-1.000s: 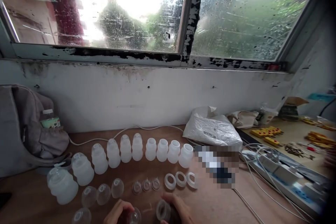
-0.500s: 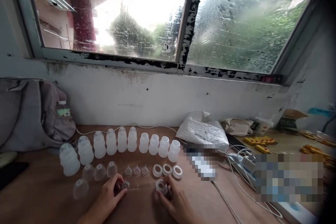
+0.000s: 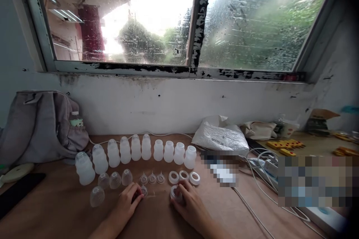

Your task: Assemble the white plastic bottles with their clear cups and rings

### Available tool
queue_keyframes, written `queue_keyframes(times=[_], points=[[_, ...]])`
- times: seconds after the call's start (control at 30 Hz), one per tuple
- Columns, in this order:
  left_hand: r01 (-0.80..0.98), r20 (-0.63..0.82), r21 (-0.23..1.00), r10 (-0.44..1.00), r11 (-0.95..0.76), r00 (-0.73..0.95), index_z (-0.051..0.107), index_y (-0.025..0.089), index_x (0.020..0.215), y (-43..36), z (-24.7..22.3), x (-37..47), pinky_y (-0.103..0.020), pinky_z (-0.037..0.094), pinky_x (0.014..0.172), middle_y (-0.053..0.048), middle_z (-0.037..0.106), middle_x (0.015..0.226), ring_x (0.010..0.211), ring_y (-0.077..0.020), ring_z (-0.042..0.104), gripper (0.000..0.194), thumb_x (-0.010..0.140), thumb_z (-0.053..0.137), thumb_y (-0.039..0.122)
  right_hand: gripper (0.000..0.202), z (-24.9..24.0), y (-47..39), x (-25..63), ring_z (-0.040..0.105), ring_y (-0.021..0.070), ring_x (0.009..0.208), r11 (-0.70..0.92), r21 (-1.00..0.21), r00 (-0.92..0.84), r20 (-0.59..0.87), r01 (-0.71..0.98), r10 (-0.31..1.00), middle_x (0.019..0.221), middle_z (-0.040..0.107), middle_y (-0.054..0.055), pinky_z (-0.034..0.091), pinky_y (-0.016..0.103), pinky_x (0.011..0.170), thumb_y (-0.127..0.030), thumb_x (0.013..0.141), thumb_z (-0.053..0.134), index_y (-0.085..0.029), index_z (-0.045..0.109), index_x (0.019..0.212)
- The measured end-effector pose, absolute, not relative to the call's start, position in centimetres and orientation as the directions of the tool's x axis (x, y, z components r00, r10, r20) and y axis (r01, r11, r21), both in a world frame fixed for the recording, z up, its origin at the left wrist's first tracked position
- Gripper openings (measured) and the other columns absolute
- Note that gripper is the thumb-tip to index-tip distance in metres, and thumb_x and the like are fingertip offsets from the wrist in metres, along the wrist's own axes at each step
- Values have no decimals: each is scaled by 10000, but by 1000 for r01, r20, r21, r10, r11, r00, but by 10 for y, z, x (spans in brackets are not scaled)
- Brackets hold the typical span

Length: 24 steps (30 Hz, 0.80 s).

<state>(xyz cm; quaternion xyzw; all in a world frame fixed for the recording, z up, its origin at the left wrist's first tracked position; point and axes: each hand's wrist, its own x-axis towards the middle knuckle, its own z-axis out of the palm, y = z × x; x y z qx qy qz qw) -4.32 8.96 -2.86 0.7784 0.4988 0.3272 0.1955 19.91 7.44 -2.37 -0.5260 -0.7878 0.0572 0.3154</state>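
Observation:
My left hand (image 3: 131, 196) has its thumb and fingers closed on a clear nipple (image 3: 144, 191) at the table's front middle. To its right, my right hand (image 3: 186, 198) grips a white ring (image 3: 174, 192) from above. Three more nipples (image 3: 152, 177) stand in a row behind, and three rings (image 3: 183, 175) lie behind my right hand. Several clear domed caps (image 3: 97, 196) sit left of my left hand. An arc of frosted bottles (image 3: 113, 153) stands farther back; the left ones are capped, and those on the right, such as one bottle (image 3: 190, 157), have open tops.
A grey backpack (image 3: 42, 127) rests at the back left, near a black flat object (image 3: 19, 194). Behind on the right lies a silvery plastic bag (image 3: 221, 134). Cables and a white power strip (image 3: 322, 216) run along the right, with yellow parts (image 3: 286, 144) beyond.
The view has shifted, so the table items appear farther right. My right fingers have closed further over the ring. My left hand stays at the nipple.

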Motion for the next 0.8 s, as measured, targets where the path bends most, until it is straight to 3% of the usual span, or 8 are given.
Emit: queue_keyframes(times=[0.2, 0.67, 0.8], points=[[679, 373, 573, 884, -458, 282, 497, 185, 701, 90, -32, -42, -251, 421, 650, -12, 547, 734, 683, -141, 533, 134, 793, 416, 242, 132, -19, 70, 200, 484, 165, 789, 453, -399, -272, 432, 798, 860, 905, 468, 47, 418, 283, 690, -125, 667, 465, -197, 454, 777], [695, 418, 514, 854, -502, 308, 464, 190, 726, 83, -33, -44, -247, 411, 614, -11, 516, 716, 643, -129, 506, 173, 829, 354, 275, 99, -27, 77, 203, 496, 141, 711, 465, -460, -258, 443, 757, 859, 857, 458, 35, 423, 249, 617, -150, 716, 436, -197, 462, 798], [724, 549, 444, 799, -528, 246, 437, 187, 759, 89, -14, -43, -262, 414, 660, -16, 485, 743, 689, -138, 499, 152, 838, 345, 278, 87, -26, 76, 201, 481, 132, 686, 473, -503, -257, 439, 724, 861, 845, 455, 35, 427, 247, 606, -149, 731, 421, -195, 467, 789]])
